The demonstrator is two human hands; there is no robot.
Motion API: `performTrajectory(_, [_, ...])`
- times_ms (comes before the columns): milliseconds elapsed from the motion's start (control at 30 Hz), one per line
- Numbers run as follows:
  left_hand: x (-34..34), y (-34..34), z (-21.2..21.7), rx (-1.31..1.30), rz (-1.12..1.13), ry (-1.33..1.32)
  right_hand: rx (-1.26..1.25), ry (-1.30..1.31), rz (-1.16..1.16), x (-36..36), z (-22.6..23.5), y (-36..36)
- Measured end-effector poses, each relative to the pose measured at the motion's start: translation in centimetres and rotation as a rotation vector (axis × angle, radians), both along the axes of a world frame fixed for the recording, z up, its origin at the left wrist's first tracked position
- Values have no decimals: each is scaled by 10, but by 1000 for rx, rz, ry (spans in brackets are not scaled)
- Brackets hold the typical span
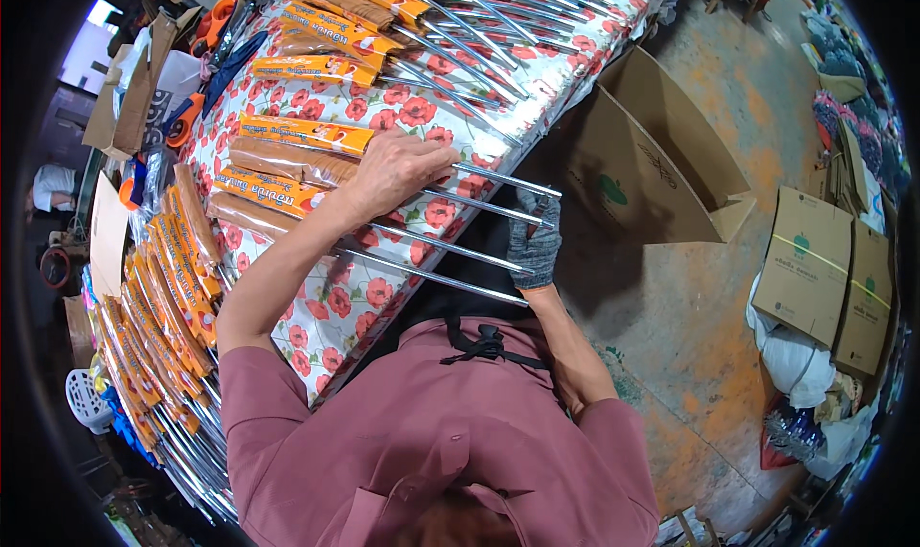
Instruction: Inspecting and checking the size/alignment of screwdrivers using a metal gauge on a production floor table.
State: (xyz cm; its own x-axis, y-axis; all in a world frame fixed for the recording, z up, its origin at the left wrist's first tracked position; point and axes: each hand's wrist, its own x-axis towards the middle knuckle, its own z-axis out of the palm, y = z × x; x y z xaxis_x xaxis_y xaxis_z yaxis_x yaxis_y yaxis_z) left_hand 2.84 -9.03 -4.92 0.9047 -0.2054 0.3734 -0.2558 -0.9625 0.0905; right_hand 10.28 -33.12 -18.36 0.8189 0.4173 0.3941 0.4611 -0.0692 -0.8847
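Note:
Several long items lie side by side on the table, each with a brown head in a clear sleeve with an orange label (297,130) and a shiny metal rod (450,248) for a handle. My bare left hand (402,170) has its fingers curled over the uppermost item, where the sleeve ends and the rod begins. Beyond the table's near edge, my right hand (535,240), in a dark grey knitted glove, is at the free ends of the rods. Its fingers are around the upper rod ends, partly hidden by them.
A red-flowered white cloth (417,108) covers the table. More sleeved items (331,31) lie at its far end, and another stack (158,302) is at left. A large open cardboard box (637,163) stands on the floor at right, with flattened cartons (803,264) farther right.

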Motion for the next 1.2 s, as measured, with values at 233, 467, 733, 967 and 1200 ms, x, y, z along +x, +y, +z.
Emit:
performTrajectory(233, [-5,-2,-4,-6,20,1,-47,-49,-36,1,-3,-1])
performTrajectory(467, [-11,-10,8,-13,34,109,-32,-23,-60,-10,-5,-5])
performTrajectory(733, [-4,8,37,-115,31,356,54,178,-1,-34,1,-46])
performTrajectory(967, [57,66,11,505,71,-75,-148,98,-108,-2,-9,-38])
performTrajectory(1200, [37,42,27,359,-128,-8,-20,180,-65,0,-16,-26])
